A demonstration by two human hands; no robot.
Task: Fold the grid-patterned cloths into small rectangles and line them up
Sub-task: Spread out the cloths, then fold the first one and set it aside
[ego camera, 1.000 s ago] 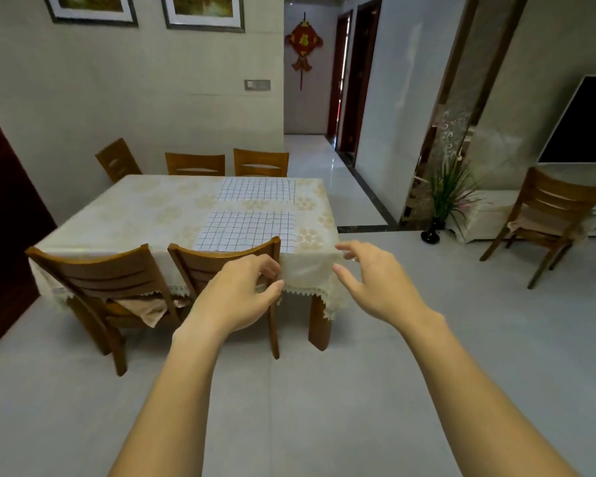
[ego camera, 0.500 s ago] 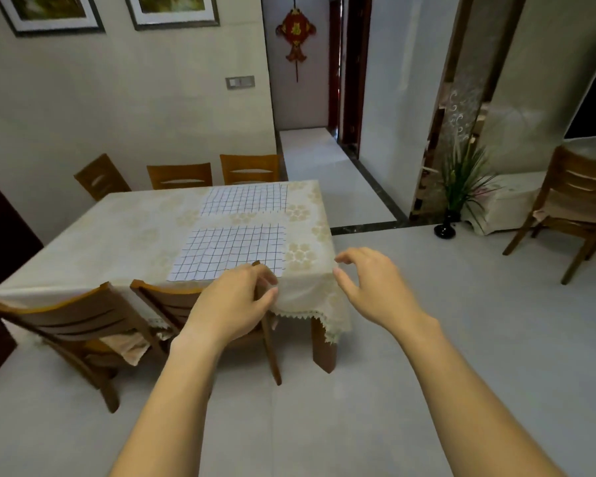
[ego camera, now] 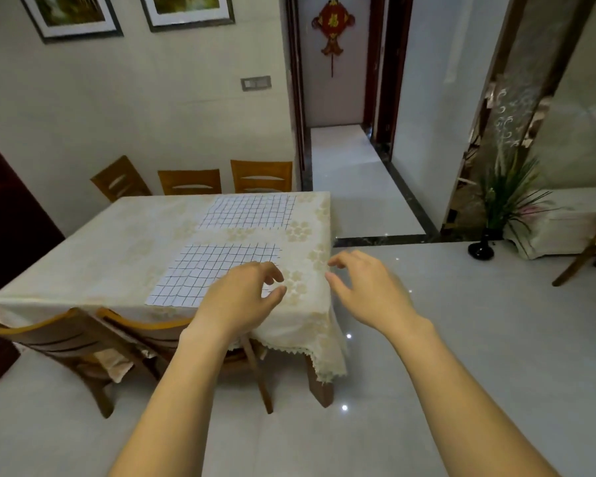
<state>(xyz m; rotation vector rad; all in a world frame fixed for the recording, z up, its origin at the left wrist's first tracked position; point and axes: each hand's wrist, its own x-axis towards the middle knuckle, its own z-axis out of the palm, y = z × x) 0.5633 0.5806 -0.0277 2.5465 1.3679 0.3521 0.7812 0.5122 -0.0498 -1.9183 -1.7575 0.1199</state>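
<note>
Head view: both arms reach forward; left hand (ego camera: 238, 297) and right hand (ego camera: 369, 287) hang loosely curled, holding nothing, above near cloth (ego camera: 207, 270).

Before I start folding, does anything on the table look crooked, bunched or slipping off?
Nothing stands out. The near grid cloth and the far grid cloth both lie spread flat on the tablecloth, apart, with only faint ripples. The left hand and right hand hold nothing.
</note>
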